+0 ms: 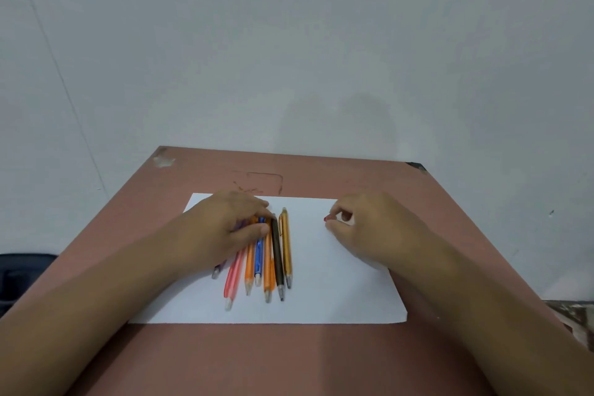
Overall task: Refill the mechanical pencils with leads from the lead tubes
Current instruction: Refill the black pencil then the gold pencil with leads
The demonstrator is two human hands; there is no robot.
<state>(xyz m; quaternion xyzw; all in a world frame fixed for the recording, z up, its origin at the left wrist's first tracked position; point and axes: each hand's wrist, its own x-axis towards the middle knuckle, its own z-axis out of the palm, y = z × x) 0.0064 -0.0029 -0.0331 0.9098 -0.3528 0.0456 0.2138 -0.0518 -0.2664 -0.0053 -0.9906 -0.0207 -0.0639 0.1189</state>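
Observation:
Several mechanical pencils lie side by side on a white sheet (337,292), tips toward me: a pink one (232,280), two orange ones (249,270), a blue one (259,259), a dark one (277,262) and a gold one (286,244). My left hand (229,222) rests on their upper ends, fingers curled over the blue and orange pencils, thumb against them. A purple pencil tip (214,273) sticks out under that hand. My right hand (369,228) lies on the sheet's right part and pinches a small dark tube with a red end (331,219).
The sheet lies on a reddish-brown table (289,360) that stands against a pale wall (289,42). A dark object (22,276) sits off the table's left edge, and a patterned floor shows at the right edge.

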